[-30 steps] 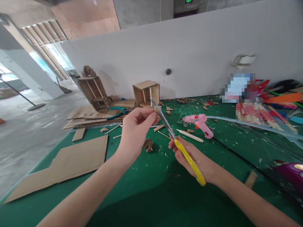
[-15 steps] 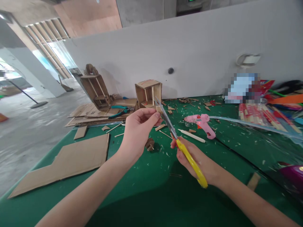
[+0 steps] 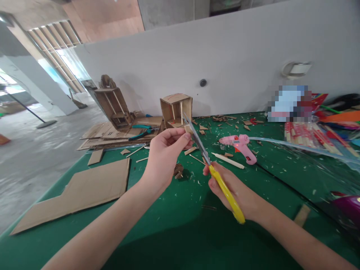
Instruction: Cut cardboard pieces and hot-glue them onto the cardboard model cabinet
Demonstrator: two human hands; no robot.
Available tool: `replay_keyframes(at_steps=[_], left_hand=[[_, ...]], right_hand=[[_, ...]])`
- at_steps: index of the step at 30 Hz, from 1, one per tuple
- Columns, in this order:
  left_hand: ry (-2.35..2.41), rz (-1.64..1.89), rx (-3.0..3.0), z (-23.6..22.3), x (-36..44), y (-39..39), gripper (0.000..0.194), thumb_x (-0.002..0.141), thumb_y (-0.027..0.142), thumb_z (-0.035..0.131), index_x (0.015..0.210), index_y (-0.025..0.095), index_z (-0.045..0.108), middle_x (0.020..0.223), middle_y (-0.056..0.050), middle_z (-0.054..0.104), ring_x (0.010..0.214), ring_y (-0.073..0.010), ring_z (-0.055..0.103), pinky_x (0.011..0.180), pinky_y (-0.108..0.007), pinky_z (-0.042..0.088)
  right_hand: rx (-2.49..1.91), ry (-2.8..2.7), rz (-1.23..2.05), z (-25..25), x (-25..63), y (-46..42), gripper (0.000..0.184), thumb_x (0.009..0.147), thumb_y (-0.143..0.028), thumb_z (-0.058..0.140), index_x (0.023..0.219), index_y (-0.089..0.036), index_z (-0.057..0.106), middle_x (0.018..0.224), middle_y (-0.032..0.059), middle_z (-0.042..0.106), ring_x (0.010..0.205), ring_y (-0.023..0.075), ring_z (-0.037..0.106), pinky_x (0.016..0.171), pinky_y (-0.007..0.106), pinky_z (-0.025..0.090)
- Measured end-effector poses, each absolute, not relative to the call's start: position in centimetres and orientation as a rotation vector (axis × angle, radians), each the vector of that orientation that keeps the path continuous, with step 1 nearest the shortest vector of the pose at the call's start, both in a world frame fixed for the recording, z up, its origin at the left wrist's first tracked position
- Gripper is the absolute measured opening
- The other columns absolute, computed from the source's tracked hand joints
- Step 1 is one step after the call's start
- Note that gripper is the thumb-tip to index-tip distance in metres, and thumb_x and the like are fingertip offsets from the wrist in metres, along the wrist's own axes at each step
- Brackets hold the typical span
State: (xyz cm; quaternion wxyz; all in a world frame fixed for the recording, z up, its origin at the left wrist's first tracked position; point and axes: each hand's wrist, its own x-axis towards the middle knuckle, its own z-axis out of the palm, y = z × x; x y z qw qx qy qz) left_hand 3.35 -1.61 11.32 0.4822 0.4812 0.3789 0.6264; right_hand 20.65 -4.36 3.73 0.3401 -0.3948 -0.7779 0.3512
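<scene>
Between its thumb and fingers, my left hand (image 3: 167, 152) pinches a small cardboard piece (image 3: 188, 129). My right hand (image 3: 226, 183) is closed round the yellow handles of a pair of scissors (image 3: 223, 189). The scissor blades point up and to the left, right against the cardboard piece; whether its edge lies between them I cannot tell. Below my left hand, a small round part of stacked cardboard discs (image 3: 178, 171) with a stick through it sits on the green table (image 3: 163, 232). Behind the blades stands an open cardboard box (image 3: 176, 108) with thin sticks inside.
A pink glue gun (image 3: 239, 146) and a white stick (image 3: 228, 160) lie to the right. A large cut cardboard sheet (image 3: 81, 189) lies at left. Teal-handled pliers (image 3: 142, 131) rest near stacked cardboard and a tilted cardboard frame (image 3: 111, 108). Scraps litter the back by the white wall (image 3: 239, 60).
The view has shifted slightly, moving the scene a little to the right in the picture. Both hands keep their grip, and the blades stay at the cardboard piece.
</scene>
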Motion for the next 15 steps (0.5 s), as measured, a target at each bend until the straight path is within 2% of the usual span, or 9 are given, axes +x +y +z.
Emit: replay_keyframes(at_steps=[6,15], left_hand=[[0.936,1.519,1.182,11.41,3.30,-1.82,0.016,0.073,0.022,0.073,0.083,0.013,0.065,0.076,-0.002,0.066,0.068,-0.0099,0.061,0.072,-0.025,0.052],[0.931,1.525,1.197,11.24,3.28,-1.72,0.014,0.074,0.021,0.072,0.083,0.013,0.065,0.075,-0.001,0.066,0.067,-0.0094,0.061,0.072,-0.025,0.052]], right_hand=[[-1.108,-2.078,0.829,4.60,20.59,-4.39,0.038,0.094,-0.052,0.034,0.108,-0.020,0.045,0.096,0.0086,0.055,0.071,0.0184,0.053,0.064,0.037,0.047],[-1.118,-2.095,0.738,4.45,20.53,-4.33,0.033,0.093,-0.050,0.036,0.095,-0.020,0.047,0.092,0.0088,0.056,0.073,0.0196,0.055,0.067,0.039,0.048]])
